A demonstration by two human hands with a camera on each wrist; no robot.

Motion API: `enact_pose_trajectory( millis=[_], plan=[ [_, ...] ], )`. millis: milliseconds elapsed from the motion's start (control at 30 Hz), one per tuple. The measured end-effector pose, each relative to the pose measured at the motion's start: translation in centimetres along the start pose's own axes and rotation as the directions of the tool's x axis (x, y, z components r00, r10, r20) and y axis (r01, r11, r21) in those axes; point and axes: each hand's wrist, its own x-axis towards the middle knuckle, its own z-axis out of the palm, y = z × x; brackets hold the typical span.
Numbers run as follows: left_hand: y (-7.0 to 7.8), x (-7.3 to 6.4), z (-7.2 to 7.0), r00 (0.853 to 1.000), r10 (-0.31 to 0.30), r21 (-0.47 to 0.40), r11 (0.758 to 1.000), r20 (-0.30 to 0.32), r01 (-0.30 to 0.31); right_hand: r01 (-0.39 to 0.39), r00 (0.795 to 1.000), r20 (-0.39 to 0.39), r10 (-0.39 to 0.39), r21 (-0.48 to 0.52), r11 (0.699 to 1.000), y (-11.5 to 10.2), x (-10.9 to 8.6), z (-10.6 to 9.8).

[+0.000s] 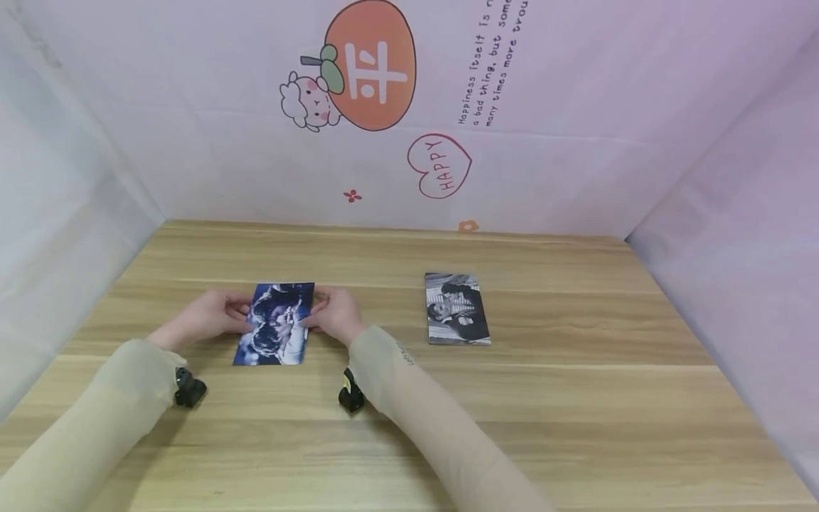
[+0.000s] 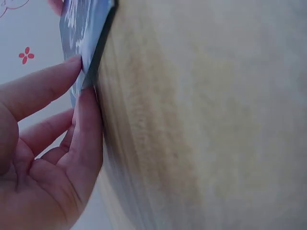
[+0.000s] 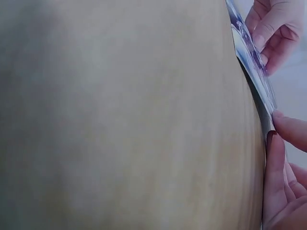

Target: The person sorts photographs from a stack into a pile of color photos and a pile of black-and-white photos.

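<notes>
A blue-toned photo print point(image 1: 275, 327) showing figures is held at the left of the table, between both hands. My left hand point(image 1: 216, 314) pinches its left edge, with the thumb on top and fingers beneath, as the left wrist view shows. At the opposite edge my right hand point(image 1: 338, 314) pinches it the same way. In the right wrist view the near edge of the photo print point(image 3: 254, 72) looks slightly raised off the wood. A black-and-white photo print point(image 1: 457, 310) lies flat to the right, apart from both hands.
The wood-grain table point(image 1: 576, 412) reaches back to a white cloth wall point(image 1: 544, 178) printed with cartoons and lettering. Cloth walls also stand at the left and right sides. A small black device point(image 1: 190, 387) is worn on each wrist.
</notes>
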Motion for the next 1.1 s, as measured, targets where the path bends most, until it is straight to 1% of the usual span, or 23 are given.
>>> enact_pose_trajectory(
  millis=[100, 200, 267, 400, 533, 700, 767, 833, 933, 967, 1033, 1100],
  plan=[
    [0.1, 0.0, 0.1, 1.000, 0.010, 0.015, 1.000, -0.011, -0.010, 0.030, 1.000, 0.001, -0.030, -0.096, 0.995, -0.1, -0.1, -0.1],
    [0.1, 0.0, 0.1, 1.000, 0.021, 0.042, 0.999, -0.024, -0.020, 0.055, 0.998, 0.002, -0.056, -0.185, 0.981, -0.1, -0.1, -0.2],
    [0.3, -0.1, 0.1, 0.999, 0.025, 0.061, 0.998, -0.034, -0.023, 0.070, 0.998, 0.006, -0.070, -0.226, 0.972, -0.2, -0.1, -0.2],
    [0.7, -0.4, 0.2, 0.997, 0.051, 0.133, 0.990, -0.056, -0.043, 0.091, 0.996, 0.015, -0.090, -0.283, 0.955, -0.3, 0.0, -0.2],
    [0.9, -0.7, 0.4, 0.996, 0.064, 0.187, 0.981, -0.068, -0.050, 0.092, 0.996, 0.022, -0.090, -0.326, 0.941, -0.4, -0.1, -0.3],
    [0.8, -0.8, 0.5, 0.997, 0.055, 0.203, 0.978, -0.062, -0.041, 0.090, 0.996, 0.025, -0.087, -0.362, 0.928, -0.5, -0.3, -0.3],
    [0.7, -0.8, 0.6, 0.997, 0.051, 0.207, 0.978, -0.058, -0.038, 0.080, 0.997, 0.027, -0.076, -0.342, 0.936, -0.4, -0.3, -0.4],
    [0.8, -0.7, 0.6, 0.997, 0.049, 0.207, 0.978, -0.051, -0.037, 0.055, 0.998, 0.025, -0.050, -0.278, 0.959, -0.3, -0.3, -0.5],
    [0.9, -0.6, 0.4, 0.998, 0.046, 0.201, 0.979, -0.040, -0.038, 0.002, 0.999, 0.039, 0.002, -0.107, 0.994, -0.3, -0.2, -0.9],
    [1.0, -0.6, 0.3, 0.998, 0.042, 0.199, 0.980, -0.037, -0.034, -0.014, 0.999, 0.048, 0.016, -0.049, 0.999, -0.3, -0.2, -1.1],
    [1.2, -0.6, 0.0, 0.998, 0.027, 0.192, 0.981, -0.051, -0.017, -0.030, 0.998, 0.064, 0.027, 0.041, 0.999, -0.2, -0.1, -1.5],
    [1.8, -0.6, -0.3, 0.998, 0.012, 0.179, 0.984, -0.069, 0.000, -0.034, 0.997, 0.073, 0.027, 0.101, 0.994, -0.2, -0.2, -2.1]
  ],
)
